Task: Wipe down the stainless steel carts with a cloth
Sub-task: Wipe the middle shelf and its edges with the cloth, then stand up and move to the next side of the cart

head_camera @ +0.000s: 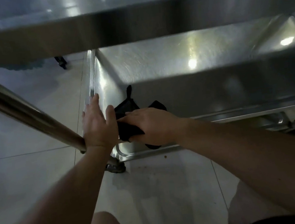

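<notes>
A stainless steel cart fills the view: its upper shelf edge (133, 23) crosses the top, and its lower shelf (155, 61) lies below with a raised rim. A black cloth (128, 127) sits bunched at the lower shelf's near left corner. My right hand (153, 125) presses down on the cloth and grips it. My left hand (96, 123) is flat with fingers spread, resting against the shelf's left rim beside the cloth, thumb touching it.
A slanted steel tube (23, 111) of the cart frame runs from the left edge down to my left wrist. A caster wheel (115, 168) sits under the near corner. Pale floor tiles (29, 162) with crumbs (165, 157) surround the cart. My knees show at the bottom.
</notes>
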{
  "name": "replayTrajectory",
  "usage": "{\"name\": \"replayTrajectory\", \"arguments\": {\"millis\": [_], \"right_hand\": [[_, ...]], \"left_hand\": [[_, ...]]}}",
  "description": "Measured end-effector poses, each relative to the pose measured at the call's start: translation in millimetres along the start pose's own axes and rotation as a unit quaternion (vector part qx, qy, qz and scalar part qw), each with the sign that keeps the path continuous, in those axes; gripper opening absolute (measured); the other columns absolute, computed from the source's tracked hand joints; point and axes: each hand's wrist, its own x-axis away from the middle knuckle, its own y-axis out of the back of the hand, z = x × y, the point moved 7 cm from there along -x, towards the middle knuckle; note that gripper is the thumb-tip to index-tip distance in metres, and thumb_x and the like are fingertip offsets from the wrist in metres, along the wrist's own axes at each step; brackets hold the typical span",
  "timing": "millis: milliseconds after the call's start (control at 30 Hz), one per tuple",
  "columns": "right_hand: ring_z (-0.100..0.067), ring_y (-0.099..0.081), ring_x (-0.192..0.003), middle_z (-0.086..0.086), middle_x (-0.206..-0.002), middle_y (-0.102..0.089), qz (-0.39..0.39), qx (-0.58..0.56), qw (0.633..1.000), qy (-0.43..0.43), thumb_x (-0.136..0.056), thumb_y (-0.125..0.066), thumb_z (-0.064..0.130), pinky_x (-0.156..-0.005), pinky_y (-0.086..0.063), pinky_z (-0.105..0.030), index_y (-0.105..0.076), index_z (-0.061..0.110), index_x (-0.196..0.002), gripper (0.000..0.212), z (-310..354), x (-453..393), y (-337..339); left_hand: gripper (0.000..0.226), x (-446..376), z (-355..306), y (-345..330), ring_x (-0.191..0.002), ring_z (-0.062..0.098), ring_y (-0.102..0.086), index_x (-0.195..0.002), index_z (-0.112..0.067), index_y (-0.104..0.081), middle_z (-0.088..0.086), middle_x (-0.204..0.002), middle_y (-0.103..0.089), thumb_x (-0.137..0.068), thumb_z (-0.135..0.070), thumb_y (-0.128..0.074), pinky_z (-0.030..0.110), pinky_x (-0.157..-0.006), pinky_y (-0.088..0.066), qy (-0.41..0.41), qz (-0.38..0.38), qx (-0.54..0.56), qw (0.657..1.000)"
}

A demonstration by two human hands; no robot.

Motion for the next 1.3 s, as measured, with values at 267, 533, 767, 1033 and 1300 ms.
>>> {"name": "replayTrajectory", "arguments": {"millis": [267,533,767,1033,1300], "right_hand": [[-0.019,-0.059,-0.115,0.006,-0.125,-0.065,0.079,0.023,0.996,-0.024,-0.1,-0.062,0.025,-0.088,-0.051,-0.04,-0.057,0.031,-0.135,0.035,32.6,44.1,11.5],[-0.019,-0.05,-0.076,0.006,-0.087,-0.05,0.28,0.045,0.948,-0.144,-0.085,-0.045,-0.003,-0.064,-0.037,-0.041,-0.047,0.027,-0.093,0.031,116.1,156.9,31.9],[-0.025,-0.056,-0.085,0.002,-0.091,-0.055,0.316,0.031,0.931,-0.18,-0.096,-0.053,0.015,-0.078,-0.053,-0.044,-0.046,0.026,-0.097,0.014,231.7,180.0,85.3],[-0.027,-0.056,-0.075,0.009,-0.084,-0.051,0.267,0.113,0.951,-0.107,-0.087,-0.059,0.008,-0.075,-0.053,-0.051,-0.034,0.043,-0.09,0.043,386.5,94.6,151.7],[-0.018,-0.053,-0.07,0.013,-0.08,-0.046,0.216,0.186,0.958,-0.013,-0.082,-0.061,0.01,-0.07,-0.055,-0.05,-0.034,0.042,-0.087,0.043,499.8,-26.1,202.9]], "left_hand": [[0.067,12.5,-15.2,12.8,-0.161,0.028,-0.015,-0.163,-0.021,-0.034,0.006,-0.175,-0.019,-0.103,-0.048,-0.051,0.052,-0.13,-0.018,0.04,0.119,-0.072,0.99],[0.061,142.1,-54.8,108.0,-0.131,0.029,-0.053,-0.143,-0.026,-0.053,0.002,-0.147,-0.054,-0.091,-0.058,-0.053,0.046,-0.104,-0.048,0.079,0.285,-0.22,0.93],[0.061,225.6,-72.9,250.7,-0.13,0.024,-0.051,-0.146,-0.026,-0.049,-0.001,-0.145,-0.051,-0.096,-0.06,-0.047,0.043,-0.096,-0.048,0.158,0.385,-0.235,0.878],[0.058,230.3,-83.7,410.6,-0.122,0.025,-0.053,-0.141,-0.025,-0.05,0.0,-0.137,-0.054,-0.096,-0.061,-0.042,0.044,-0.095,-0.051,0.172,0.338,-0.24,0.894],[0.062,186.7,-59.8,548.7,-0.125,0.025,-0.054,-0.143,-0.028,-0.048,-0.001,-0.141,-0.055,-0.095,-0.066,-0.04,0.044,-0.097,-0.05,0.19,0.25,-0.242,0.918]]}}
